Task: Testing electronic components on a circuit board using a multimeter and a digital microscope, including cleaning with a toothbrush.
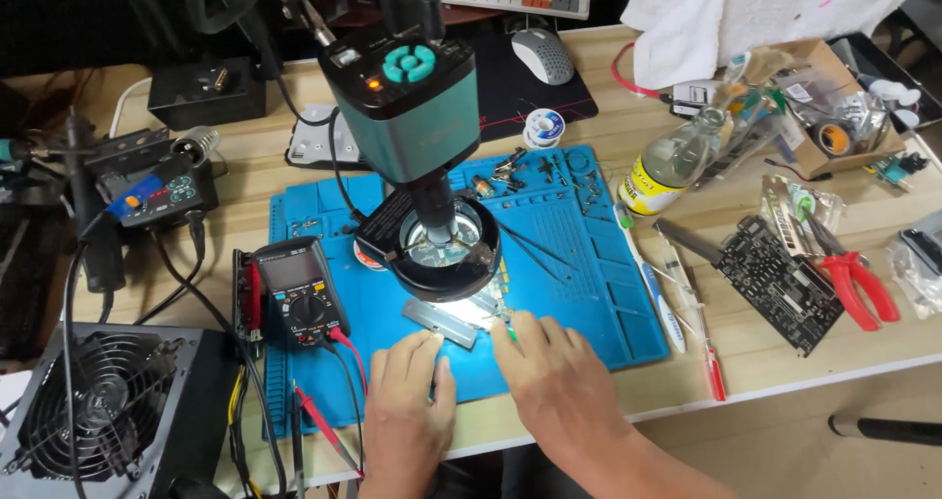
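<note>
While both hands are laid on the blue mat [589, 293] under the lit ring of the microscope [412, 106], a small grey metal strip [442, 322] is seen lying flat on the mat just beyond the fingertips; the left hand [412, 401] is rested palm down with its fingers loosely together, touching the near edge of the strip but gripping nothing; the right hand [559, 381] is placed just beside it, fingers spread a little, the tips at the strip's right end; whether anything is pinched there cannot be told. A multimeter [299, 293] with red probes [319, 425] is set to the left on the mat; a green circuit board [780, 283] and red-handled pliers [863, 288] are left well apart on the right of the worktop [687, 362]; a power supply fan [74, 416] is seen at the lower left.
</note>
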